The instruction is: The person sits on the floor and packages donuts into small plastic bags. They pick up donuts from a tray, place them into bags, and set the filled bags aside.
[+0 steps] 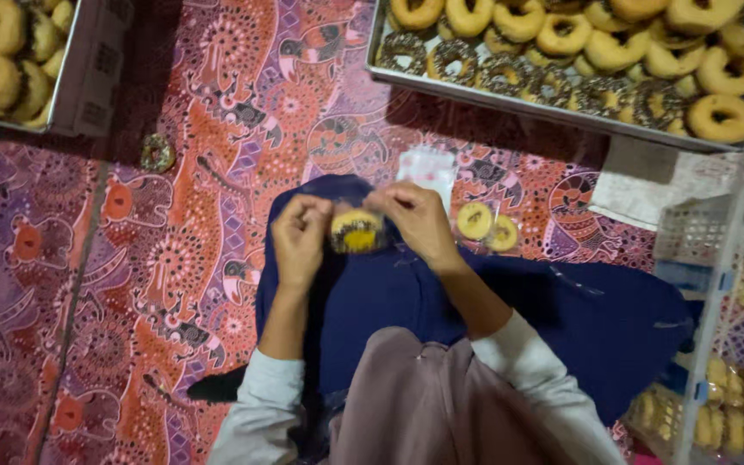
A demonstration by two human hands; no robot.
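My left hand and my right hand together pinch a small clear plastic bag with a sprinkle-topped donut inside, held above my dark blue lap cloth. Each hand grips one upper corner of the bag. Just right of my right hand lie two wrapped plain donuts on the patterned mat. A stack of empty clear bags rests beyond my hands.
A metal tray of plain and sprinkled donuts sits at the top right, another tray of plain donuts at the top left. One loose sprinkled donut lies on the mat. A white plastic basket with wrapped donuts stands at the right.
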